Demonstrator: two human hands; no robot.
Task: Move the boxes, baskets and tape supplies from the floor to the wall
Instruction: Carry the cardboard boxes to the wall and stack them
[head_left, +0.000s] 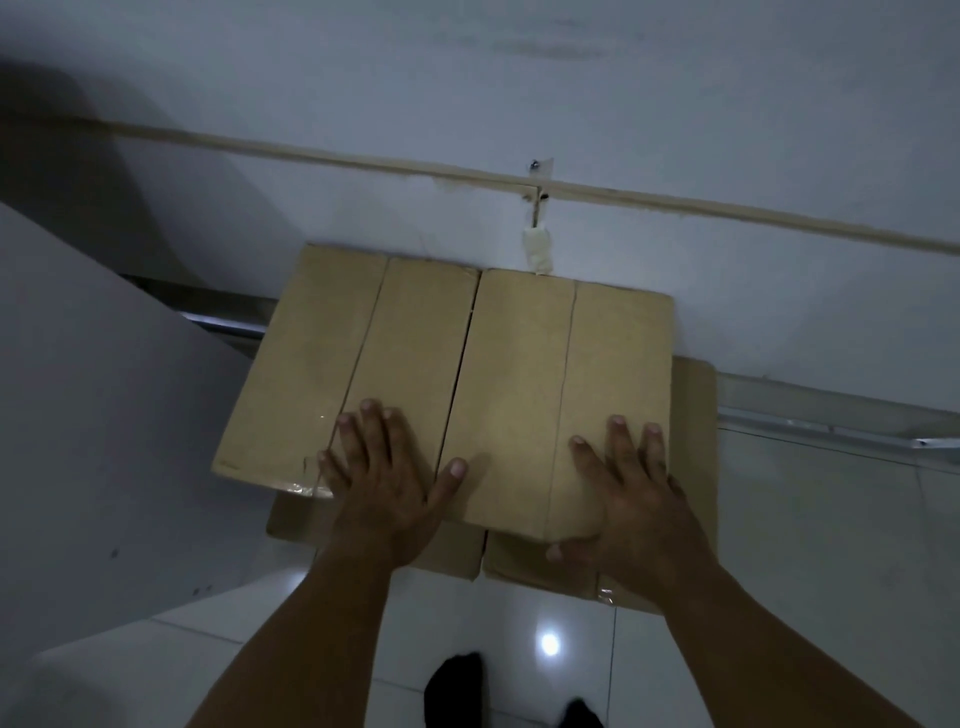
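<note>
My left hand (387, 483) lies flat, fingers spread, on the near edge of the top box (452, 379), its thumb reaching toward the middle seam. My right hand (631, 499) rests near the box's near right corner, fingers loose on the lid and thumb curled over the front edge. Neither hand is clenched; both press rather than grasp. The top box sits on a lower box (693, 395), whose right edge and near corners show beneath it, and its far edge looks to meet the wall (675, 130). I judge this the placing step: the box is stacked at the wall and I am squaring it. Next I would nudge it flush over the lower box, lift my hands away and turn back for the baskets and tape, which are out of view. My feet (457, 691) stand on the floor (831, 545) just behind.
</note>
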